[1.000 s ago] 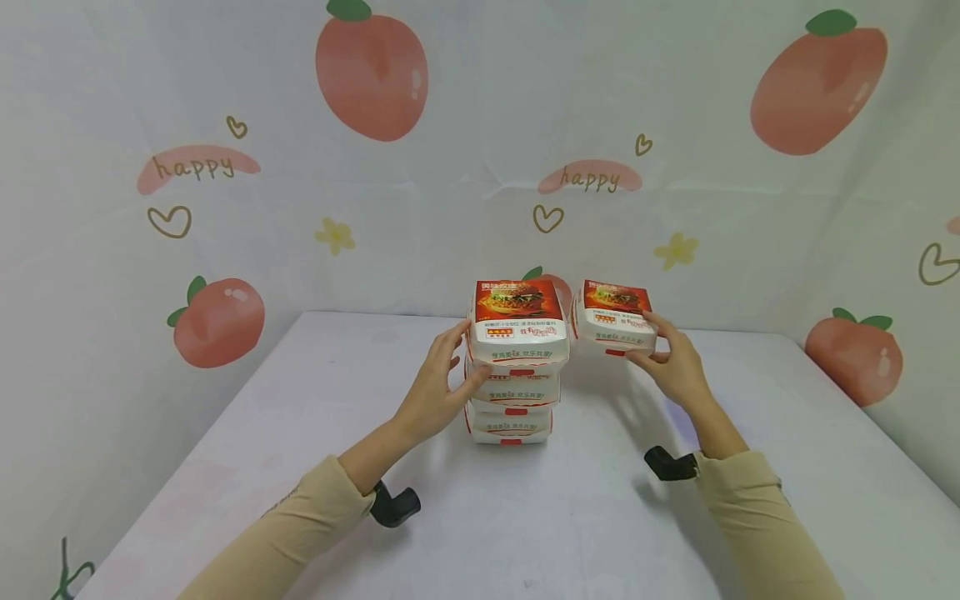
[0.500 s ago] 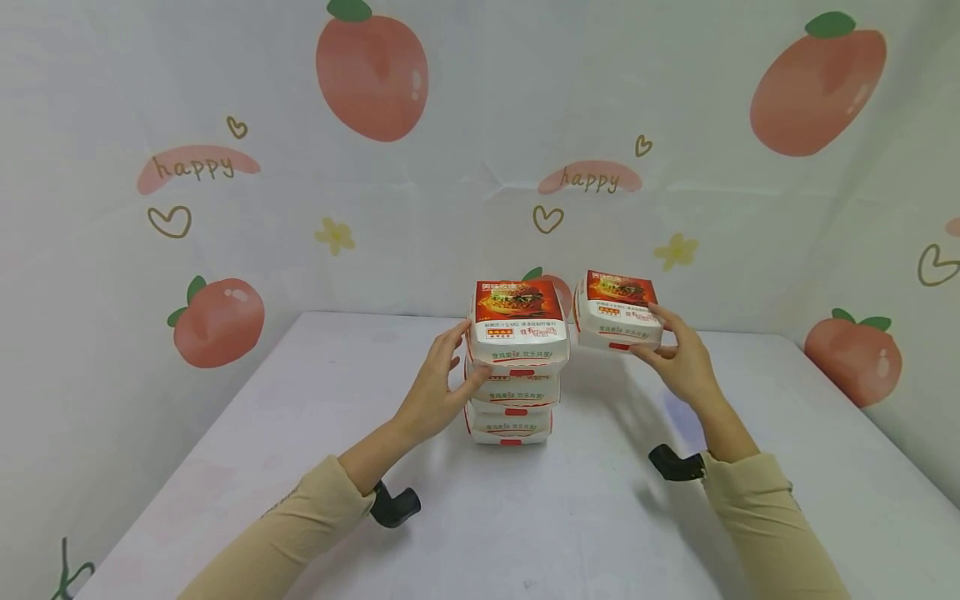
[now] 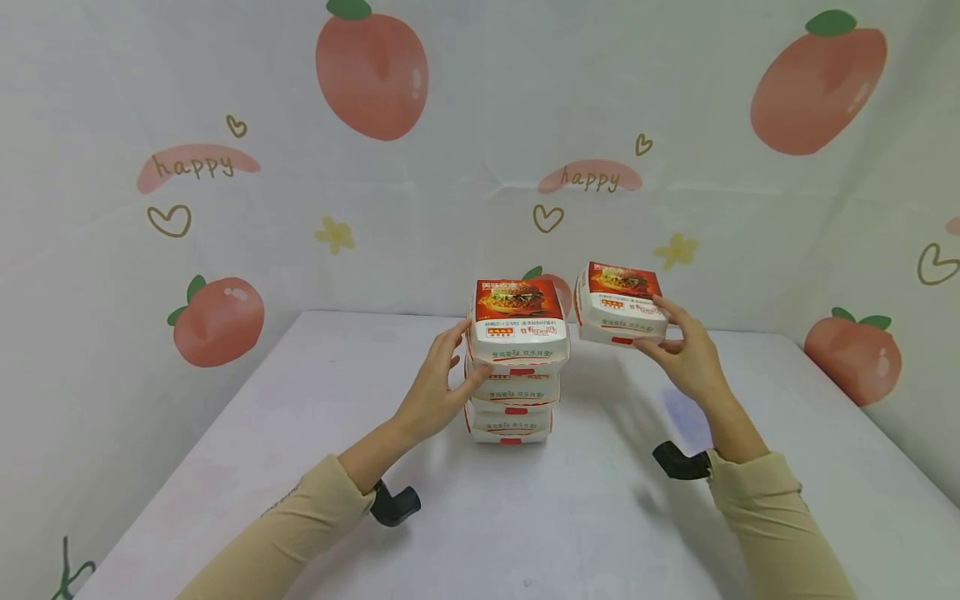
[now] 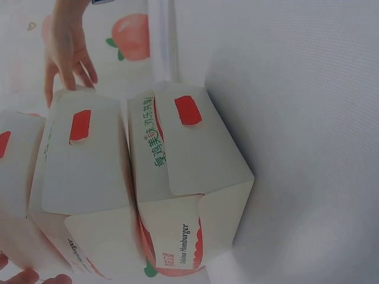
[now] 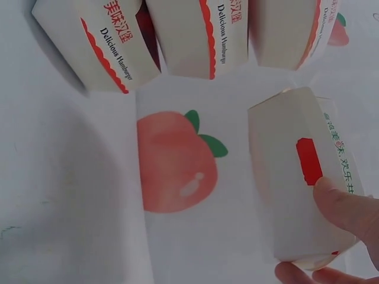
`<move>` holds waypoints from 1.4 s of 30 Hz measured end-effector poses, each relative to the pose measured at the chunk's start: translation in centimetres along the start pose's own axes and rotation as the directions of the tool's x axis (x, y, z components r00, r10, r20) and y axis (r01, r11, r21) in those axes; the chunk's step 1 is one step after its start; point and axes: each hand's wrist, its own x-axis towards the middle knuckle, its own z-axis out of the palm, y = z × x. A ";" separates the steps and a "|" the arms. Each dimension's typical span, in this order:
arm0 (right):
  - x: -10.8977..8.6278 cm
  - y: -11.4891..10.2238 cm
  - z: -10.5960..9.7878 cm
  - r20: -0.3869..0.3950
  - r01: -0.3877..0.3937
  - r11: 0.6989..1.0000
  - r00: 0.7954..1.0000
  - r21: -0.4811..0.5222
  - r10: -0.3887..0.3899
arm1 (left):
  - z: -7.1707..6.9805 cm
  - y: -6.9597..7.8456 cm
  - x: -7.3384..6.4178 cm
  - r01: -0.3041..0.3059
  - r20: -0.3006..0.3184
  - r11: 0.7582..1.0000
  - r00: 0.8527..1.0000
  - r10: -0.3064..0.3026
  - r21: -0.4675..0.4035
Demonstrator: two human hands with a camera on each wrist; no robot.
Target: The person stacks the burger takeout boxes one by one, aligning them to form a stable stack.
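Three white paper hamburger boxes are stacked in the middle of the table in the head view: a top box (image 3: 519,333) with a red burger picture, a middle box (image 3: 517,390) and a bottom box (image 3: 510,426). My left hand (image 3: 431,390) grips the top box at its left front corner, thumb in front and fingers along the side. Its fingertips (image 4: 26,277) show at the lower left of the left wrist view. To the right of the stack, my right hand (image 3: 690,357) holds a fourth, slightly tilted hamburger box (image 3: 621,307) in the air, the thumb (image 5: 340,204) on its front.
The white table (image 3: 525,517) meets a white cloth backdrop (image 3: 420,192) printed with fruit, hearts and "happy". A black wrist fitting shows by each sleeve, one on the left arm (image 3: 396,505) and one on the right (image 3: 681,462).
My right hand has raised its hamburger box and shifted it slightly right. The left hand and the stack stay where they were.
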 end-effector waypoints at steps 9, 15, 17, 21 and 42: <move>0.0 -0.4 -0.5 -0.021 0.017 1.000 1.000 -0.016 -0.018 | 0.0 0.0 0.1 -0.008 -0.004 1.000 1.000 0.008 0.003; 0.0 -0.7 -0.7 -0.026 0.018 1.000 0.999 -0.023 -0.018 | 0.0 -0.1 0.1 -0.004 -0.005 1.000 1.000 0.004 0.002; -0.1 -0.8 -0.7 -0.030 0.018 1.000 0.999 -0.022 -0.019 | 0.0 -0.1 0.0 -0.002 -0.005 1.000 1.000 0.002 0.003; -0.2 -0.9 -0.9 -0.036 0.019 1.000 0.999 -0.020 -0.019 | 0.0 0.0 0.0 -0.001 -0.006 1.000 1.000 0.001 0.004; 0.1 -2.3 -1.6 -0.062 0.050 0.998 0.997 0.028 -0.048 | 0.0 0.1 0.0 0.001 -0.003 1.000 1.000 -0.001 0.003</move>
